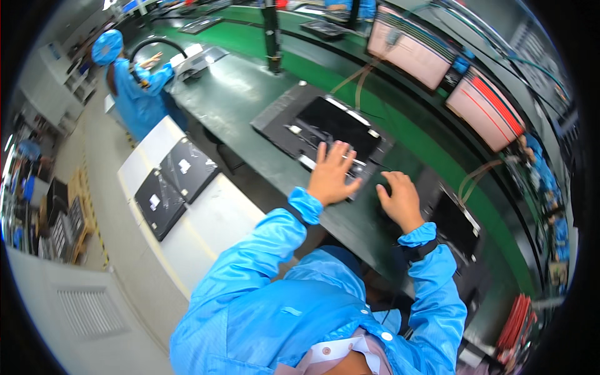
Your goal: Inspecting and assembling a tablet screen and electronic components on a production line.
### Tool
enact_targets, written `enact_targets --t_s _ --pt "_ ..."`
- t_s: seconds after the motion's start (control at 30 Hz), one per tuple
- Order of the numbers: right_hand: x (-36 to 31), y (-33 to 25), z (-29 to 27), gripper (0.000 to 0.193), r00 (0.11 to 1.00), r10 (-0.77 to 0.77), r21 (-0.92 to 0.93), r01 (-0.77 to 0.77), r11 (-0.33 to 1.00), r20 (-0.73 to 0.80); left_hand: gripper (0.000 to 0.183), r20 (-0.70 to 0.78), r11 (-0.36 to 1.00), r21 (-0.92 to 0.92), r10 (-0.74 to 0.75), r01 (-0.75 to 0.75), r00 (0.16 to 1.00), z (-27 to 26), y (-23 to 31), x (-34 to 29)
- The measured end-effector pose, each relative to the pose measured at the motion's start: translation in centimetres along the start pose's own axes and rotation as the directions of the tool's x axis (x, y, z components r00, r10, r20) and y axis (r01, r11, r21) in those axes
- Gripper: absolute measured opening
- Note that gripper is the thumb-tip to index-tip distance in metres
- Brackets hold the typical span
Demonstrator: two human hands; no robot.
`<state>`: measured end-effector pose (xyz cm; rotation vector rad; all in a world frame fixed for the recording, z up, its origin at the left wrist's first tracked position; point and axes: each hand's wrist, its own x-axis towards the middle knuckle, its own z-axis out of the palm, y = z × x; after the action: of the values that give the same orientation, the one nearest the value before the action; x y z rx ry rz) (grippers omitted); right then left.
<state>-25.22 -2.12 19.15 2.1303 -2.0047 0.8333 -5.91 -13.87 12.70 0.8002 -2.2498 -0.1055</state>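
I am looking down over blue sleeves at a dark green desk (pixel 250 94) that is curving away under the fisheye. My left hand (pixel 331 175) is lying flat with fingers spread on the near edge of a black open laptop chassis (pixel 331 128), which is resting on the desk just ahead of me; that grip is released, palm down, pressing on the part rather than clasping it. My right hand (pixel 400 200) is sitting just beside it to the right, on the dark desk surface near a second black panel (pixel 453 225); its fingers are curling loosely downward, and I am seeing nothing held in it, so that grip is released as well. The two hands are near each other but apart.

To my left, a white side table (pixel 212 219) is carrying two black laptop covers (pixel 172 184) wrapped in clear film, lying side by side. Farther off, another person in a blue coat and cap (pixel 134 81) is standing at the same desk. Beyond the desk, two tilted pale screens (pixel 437 69) are hanging above a bright green strip.
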Motion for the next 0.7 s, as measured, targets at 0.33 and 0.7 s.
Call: enact_targets --t_s 0.33,0.7 --pt "5.9 1.1 6.9 0.019 0.998 -0.018 -0.008 0.018 1.0 -0.059 0.075 0.095 0.995 0.082 -0.071 0.063 0.993 -0.9 -1.3 -0.6" --pt "6.7 2.4 6.1 0.022 0.997 0.051 0.058 -0.054 0.997 0.056 0.096 0.467 0.999 0.037 0.003 -0.023 0.884 -5.7 -3.8 2.1"
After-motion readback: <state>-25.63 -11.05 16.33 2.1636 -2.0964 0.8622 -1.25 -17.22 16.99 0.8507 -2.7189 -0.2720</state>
